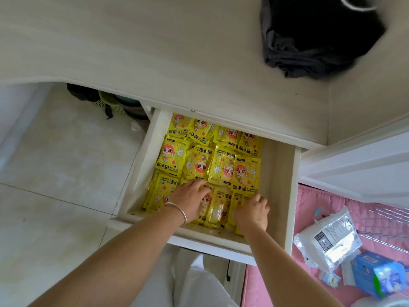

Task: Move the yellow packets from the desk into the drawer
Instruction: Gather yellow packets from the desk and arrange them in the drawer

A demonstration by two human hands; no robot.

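Observation:
The open white drawer (285,191) under the desk holds several yellow hand-warmer packets (223,167) laid in rows. My left hand (190,199), with a silver bangle at the wrist, lies flat with straight fingers on the packets in the front row. My right hand (252,211) rests on the front-right packets, its fingers bent down onto them; I cannot tell whether they pinch one. No yellow packet lies on the visible part of the pale wooden desk top (155,54).
A black garment (314,36) sits on the desk at the upper right. To the right is a pink mat (272,282) with a white plastic bag (329,240), a blue package (376,275) and a wire rack. A green basket (110,103) stands on the tiled floor under the desk.

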